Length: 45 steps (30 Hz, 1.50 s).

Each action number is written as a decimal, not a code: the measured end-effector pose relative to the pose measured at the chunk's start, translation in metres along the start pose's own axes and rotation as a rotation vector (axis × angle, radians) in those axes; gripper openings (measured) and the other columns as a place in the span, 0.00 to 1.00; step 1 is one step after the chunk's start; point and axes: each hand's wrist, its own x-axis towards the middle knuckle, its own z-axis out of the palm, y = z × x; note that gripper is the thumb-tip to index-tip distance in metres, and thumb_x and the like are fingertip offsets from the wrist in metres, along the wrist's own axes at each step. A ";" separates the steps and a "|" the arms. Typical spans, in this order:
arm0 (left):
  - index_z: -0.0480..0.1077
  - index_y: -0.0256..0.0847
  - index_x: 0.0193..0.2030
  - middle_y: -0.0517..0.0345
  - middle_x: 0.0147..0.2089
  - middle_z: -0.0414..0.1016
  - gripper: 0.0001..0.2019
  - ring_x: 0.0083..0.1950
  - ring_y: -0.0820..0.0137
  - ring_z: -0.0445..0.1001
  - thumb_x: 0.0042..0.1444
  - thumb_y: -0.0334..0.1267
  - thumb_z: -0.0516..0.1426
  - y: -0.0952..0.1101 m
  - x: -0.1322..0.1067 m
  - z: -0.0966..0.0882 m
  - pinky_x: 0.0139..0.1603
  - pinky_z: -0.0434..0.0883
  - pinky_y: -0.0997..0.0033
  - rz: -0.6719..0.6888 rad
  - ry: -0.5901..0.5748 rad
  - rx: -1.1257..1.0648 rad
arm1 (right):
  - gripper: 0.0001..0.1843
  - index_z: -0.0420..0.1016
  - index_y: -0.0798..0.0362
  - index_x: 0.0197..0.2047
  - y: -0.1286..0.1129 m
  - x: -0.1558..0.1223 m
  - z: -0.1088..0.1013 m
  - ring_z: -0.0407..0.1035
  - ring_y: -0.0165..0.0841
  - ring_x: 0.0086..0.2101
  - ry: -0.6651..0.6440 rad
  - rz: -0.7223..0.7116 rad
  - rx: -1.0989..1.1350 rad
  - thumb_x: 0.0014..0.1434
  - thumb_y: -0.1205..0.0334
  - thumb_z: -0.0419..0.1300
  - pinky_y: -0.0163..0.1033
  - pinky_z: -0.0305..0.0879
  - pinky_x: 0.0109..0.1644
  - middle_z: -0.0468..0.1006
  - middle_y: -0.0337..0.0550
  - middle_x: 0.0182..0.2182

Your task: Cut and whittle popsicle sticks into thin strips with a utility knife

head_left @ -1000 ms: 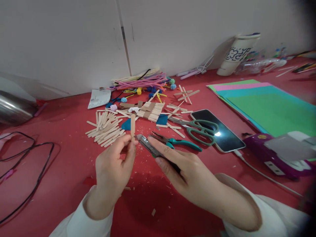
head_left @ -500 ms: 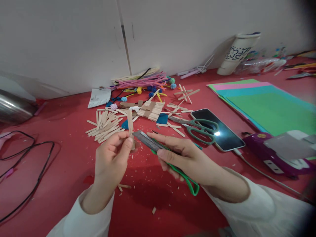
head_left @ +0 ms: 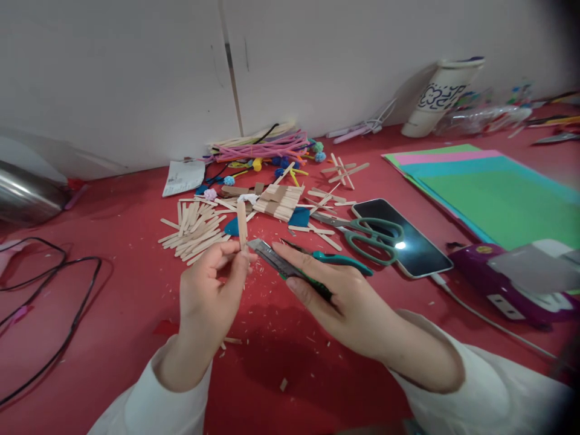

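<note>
My left hand (head_left: 211,296) pinches a wooden craft stick (head_left: 242,223) upright above the red table. My right hand (head_left: 338,296) grips a green utility knife (head_left: 276,261), its metal blade end pointing left and touching the lower part of the stick. Wood shavings (head_left: 267,290) lie scattered on the table under both hands. A pile of loose craft sticks (head_left: 194,229) lies just behind my left hand. A glued panel of sticks (head_left: 277,202) rests behind the knife.
Teal pliers (head_left: 339,261), green scissors (head_left: 369,232) and a phone (head_left: 408,241) on a cable lie right of the knife. Coloured paper sheets (head_left: 489,193), a purple device (head_left: 507,284), pipe cleaners (head_left: 263,148), a white cup (head_left: 437,96) and black cables (head_left: 54,296) surround them.
The knife and stick shifted slightly; my right hand turned back over so the green handle is mostly hidden under it. The stick stays pinched in my left hand.
</note>
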 end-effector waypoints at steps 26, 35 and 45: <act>0.73 0.39 0.29 0.61 0.22 0.77 0.05 0.24 0.74 0.74 0.48 0.38 0.58 0.004 0.008 0.001 0.29 0.73 0.78 -0.117 -0.044 -0.188 | 0.28 0.60 0.50 0.64 0.008 0.007 0.001 0.58 0.22 0.15 -0.147 0.407 0.757 0.61 0.57 0.54 0.29 0.57 0.15 0.67 0.32 0.20; 0.69 0.39 0.28 0.61 0.23 0.76 0.05 0.24 0.75 0.73 0.47 0.38 0.57 -0.002 0.006 0.010 0.29 0.72 0.77 -0.145 -0.125 -0.239 | 0.17 0.70 0.52 0.48 0.010 0.006 0.012 0.58 0.27 0.21 0.226 0.198 0.221 0.56 0.56 0.58 0.33 0.59 0.23 0.67 0.35 0.22; 0.70 0.39 0.31 0.62 0.25 0.73 0.05 0.26 0.76 0.71 0.51 0.37 0.54 -0.009 -0.010 0.024 0.28 0.67 0.79 0.019 -0.249 -0.090 | 0.10 0.59 0.51 0.25 0.017 0.015 0.018 0.57 0.27 0.23 0.236 0.236 0.159 0.52 0.57 0.56 0.32 0.54 0.25 0.63 0.33 0.20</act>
